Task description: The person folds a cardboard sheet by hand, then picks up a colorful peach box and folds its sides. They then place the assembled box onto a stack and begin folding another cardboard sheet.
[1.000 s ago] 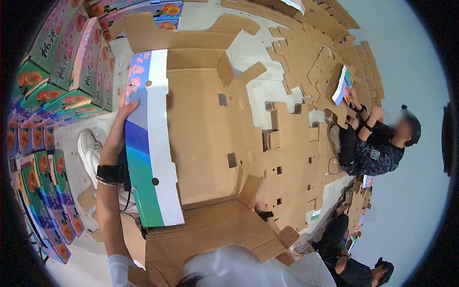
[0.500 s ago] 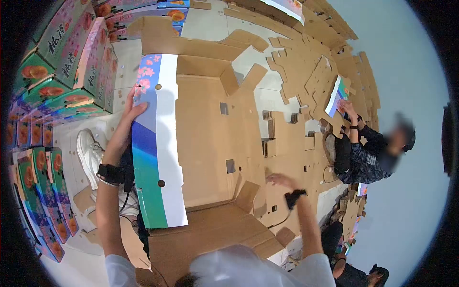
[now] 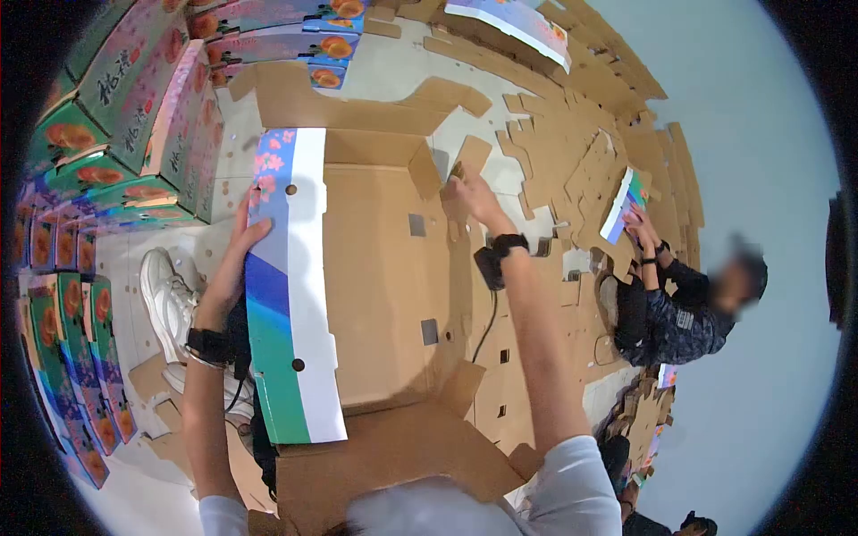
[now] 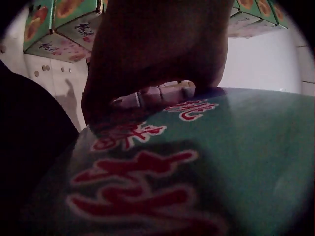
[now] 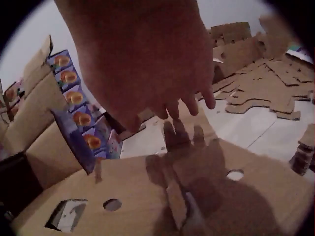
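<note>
An open cardboard box (image 3: 375, 277) lies in front of me, brown inside, with a blue, green and white printed edge panel (image 3: 277, 295) on its left. My left hand (image 3: 239, 246) grips that panel's outer side, thumb on the printed face; in the left wrist view the hand (image 4: 157, 54) arches over a green face (image 4: 261, 142) with red characters. My right hand (image 3: 478, 198) is by the box's upper right corner, next to a small flap (image 3: 470, 159). In the right wrist view this hand (image 5: 147, 69) has its fingers extended and spread over brown cardboard (image 5: 133, 182). Whether they touch it, I cannot tell.
Printed peach boxes (image 3: 134, 107) are stacked at left. Flat cardboard sheets (image 3: 572, 125) cover the floor at right. A person in dark clothes (image 3: 684, 313) handles a printed piece (image 3: 621, 210); another person is partly visible at lower right. A white shoe (image 3: 168, 299) is at lower left.
My right hand has moved from the box's lower right corner to its upper right corner. The left hand keeps its hold, and the box sits a little lower in the head view.
</note>
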The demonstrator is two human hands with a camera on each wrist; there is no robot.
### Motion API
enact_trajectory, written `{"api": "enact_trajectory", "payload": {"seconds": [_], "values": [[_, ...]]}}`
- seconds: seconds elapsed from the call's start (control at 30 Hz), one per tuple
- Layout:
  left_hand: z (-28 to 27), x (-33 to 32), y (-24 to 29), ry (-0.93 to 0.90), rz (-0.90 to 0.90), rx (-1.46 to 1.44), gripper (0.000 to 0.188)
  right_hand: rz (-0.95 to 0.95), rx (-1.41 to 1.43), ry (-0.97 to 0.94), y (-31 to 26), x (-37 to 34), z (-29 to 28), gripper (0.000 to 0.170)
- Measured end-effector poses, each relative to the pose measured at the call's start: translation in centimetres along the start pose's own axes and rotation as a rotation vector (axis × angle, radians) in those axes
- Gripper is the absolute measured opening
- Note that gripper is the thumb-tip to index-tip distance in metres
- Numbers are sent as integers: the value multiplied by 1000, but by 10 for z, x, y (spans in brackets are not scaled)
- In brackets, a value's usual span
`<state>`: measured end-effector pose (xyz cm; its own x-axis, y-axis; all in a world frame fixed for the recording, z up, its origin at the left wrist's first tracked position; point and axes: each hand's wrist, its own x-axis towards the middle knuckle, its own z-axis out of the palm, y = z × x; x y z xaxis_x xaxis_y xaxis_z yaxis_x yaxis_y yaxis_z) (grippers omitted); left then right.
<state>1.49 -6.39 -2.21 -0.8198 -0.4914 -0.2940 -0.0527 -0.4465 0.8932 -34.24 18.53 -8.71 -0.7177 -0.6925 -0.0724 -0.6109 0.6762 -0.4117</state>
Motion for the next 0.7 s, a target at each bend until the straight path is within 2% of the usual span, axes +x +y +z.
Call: {"api": "enact_trajectory", "payload": {"seconds": [0.07, 0.13, 0.23, 0.27, 0.3, 0.37, 0.4, 0.5, 0.53, 0.6, 0.63, 0.7], "values": [[-6, 0, -4, 2, 14, -1, 77, 18, -41, 15, -7, 15, 13, 57], [-6, 0, -4, -21, -20, -91, 77, 155, -75, -95, -12, 14, 21, 55], [-10, 5, -9, -26, -3, -104, 78, 128, -181, -81, -14, 9, 34, 53], [-9, 4, -8, -23, -1, -106, 78, 194, -171, -168, -12, 9, 35, 53], [-6, 3, -4, -21, -2, -106, 78, 194, -172, -168, -3, 12, 45, 53], [-5, 3, -1, -23, -3, -107, 79, 92, -312, -287, 29, 19, 76, 51], [-5, 3, -1, -27, -17, -105, 79, 66, -246, -193, 26, 12, 82, 46], [-10, 6, -6, -41, -8, -99, 79, 79, -241, -254, 0, 8, 74, 44], [-12, 7, -8, -53, 13, -96, 79, 73, -241, -253, 13, 9, 87, 44], [-12, 7, -8, -41, 19, -77, 79, 32, -79, -89, 35, 10, 108, 44], [-12, 7, -8, -35, 21, -56, 78, 32, -79, -90, 21, 7, 98, 44], [-11, 7, -9, -29, 2, -74, 78, 209, 87, -124, -6, 0, 74, 49]]}}
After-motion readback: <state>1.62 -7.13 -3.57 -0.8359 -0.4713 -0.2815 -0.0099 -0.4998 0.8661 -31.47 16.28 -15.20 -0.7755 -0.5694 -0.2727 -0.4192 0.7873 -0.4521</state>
